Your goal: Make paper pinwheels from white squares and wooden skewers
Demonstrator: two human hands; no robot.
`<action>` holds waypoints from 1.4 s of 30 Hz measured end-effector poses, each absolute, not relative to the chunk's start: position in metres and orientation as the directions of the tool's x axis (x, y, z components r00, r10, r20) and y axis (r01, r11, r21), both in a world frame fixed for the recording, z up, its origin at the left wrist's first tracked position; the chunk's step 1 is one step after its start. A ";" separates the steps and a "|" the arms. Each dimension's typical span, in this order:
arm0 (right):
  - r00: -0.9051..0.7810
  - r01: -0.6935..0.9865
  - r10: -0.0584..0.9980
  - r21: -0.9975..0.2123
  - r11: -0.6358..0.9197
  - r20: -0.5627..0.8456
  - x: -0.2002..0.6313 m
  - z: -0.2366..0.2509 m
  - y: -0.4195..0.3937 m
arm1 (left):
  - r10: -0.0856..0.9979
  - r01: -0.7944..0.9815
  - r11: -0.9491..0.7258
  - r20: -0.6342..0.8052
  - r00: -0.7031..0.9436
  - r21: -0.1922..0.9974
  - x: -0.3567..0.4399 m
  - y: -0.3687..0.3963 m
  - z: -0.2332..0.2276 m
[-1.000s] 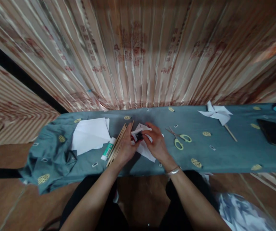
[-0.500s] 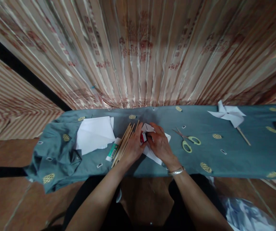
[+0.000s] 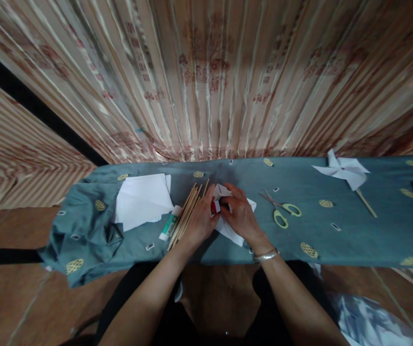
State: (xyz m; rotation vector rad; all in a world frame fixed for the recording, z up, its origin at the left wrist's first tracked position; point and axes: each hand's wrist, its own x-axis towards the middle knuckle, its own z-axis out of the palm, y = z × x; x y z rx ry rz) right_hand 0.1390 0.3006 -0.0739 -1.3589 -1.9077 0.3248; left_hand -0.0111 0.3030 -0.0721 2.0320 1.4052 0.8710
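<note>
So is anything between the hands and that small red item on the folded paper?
Nothing visible. Left hand and right hand already close around the small red item over the folded white paper; the wooden sticks lie beside the left hand.
</note>
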 end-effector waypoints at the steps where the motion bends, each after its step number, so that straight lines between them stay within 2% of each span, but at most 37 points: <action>1: -0.147 0.694 0.891 -0.597 0.402 0.429 0.139 -0.074 0.301 | 0.944 0.617 -0.324 0.206 0.257 0.717 -0.011 0.303 -0.072; 11: -0.134 0.698 0.874 -0.581 0.418 0.467 0.139 -0.074 0.300 | 0.948 0.598 -0.311 0.194 0.253 0.739 -0.011 0.306 -0.074; 19: -0.164 0.746 0.918 -0.563 0.355 0.361 0.141 -0.075 0.301 | 0.944 0.613 -0.319 0.187 0.271 0.722 -0.012 0.301 -0.075; 27: -0.136 0.680 0.877 -0.600 0.420 0.460 0.136 -0.075 0.296 | 0.965 0.512 -0.235 0.136 0.223 0.826 -0.011 0.305 -0.076; 32: -0.017 0.574 0.891 -0.725 0.380 0.453 0.134 -0.069 0.294 | 0.967 0.490 -0.238 0.160 0.197 0.838 -0.013 0.306 -0.075; 37: 0.134 0.335 0.934 -0.902 0.271 0.330 0.143 -0.066 0.295 | 0.967 0.471 -0.240 0.163 0.198 0.849 -0.019 0.311 -0.078; 40: 0.194 0.233 0.940 -0.944 0.233 0.280 0.158 -0.073 0.300 | 0.976 0.402 -0.207 0.159 0.151 0.892 -0.028 0.319 -0.082; 42: 0.188 0.268 0.943 -0.938 0.219 0.274 0.170 -0.079 0.303 | 0.982 0.333 -0.190 0.176 0.071 0.924 -0.037 0.327 -0.084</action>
